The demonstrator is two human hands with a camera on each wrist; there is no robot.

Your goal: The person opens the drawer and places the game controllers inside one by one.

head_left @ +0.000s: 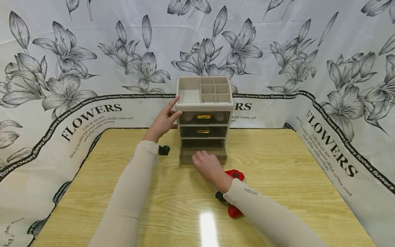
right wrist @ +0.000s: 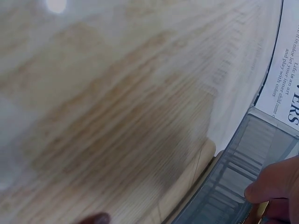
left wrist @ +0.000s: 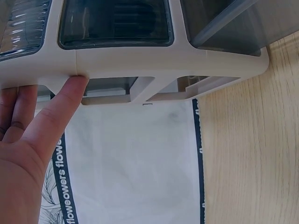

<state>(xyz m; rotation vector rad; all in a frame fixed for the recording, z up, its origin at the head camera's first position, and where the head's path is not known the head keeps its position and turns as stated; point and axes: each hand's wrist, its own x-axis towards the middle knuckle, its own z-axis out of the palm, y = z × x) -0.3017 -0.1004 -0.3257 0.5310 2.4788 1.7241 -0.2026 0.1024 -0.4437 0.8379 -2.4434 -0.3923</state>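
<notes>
Red object [head_left: 236,175] lies behind right hand [head_left: 207,165].

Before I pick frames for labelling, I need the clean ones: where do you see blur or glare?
Head view: sharp, with a white lamp glare on the wooden table and bowed fisheye edges. Right wrist view: the tabletop is smeared by motion blur, and only the drawer edge reads clearly. Left wrist view: crisp on the left hand and the organizer.
</notes>
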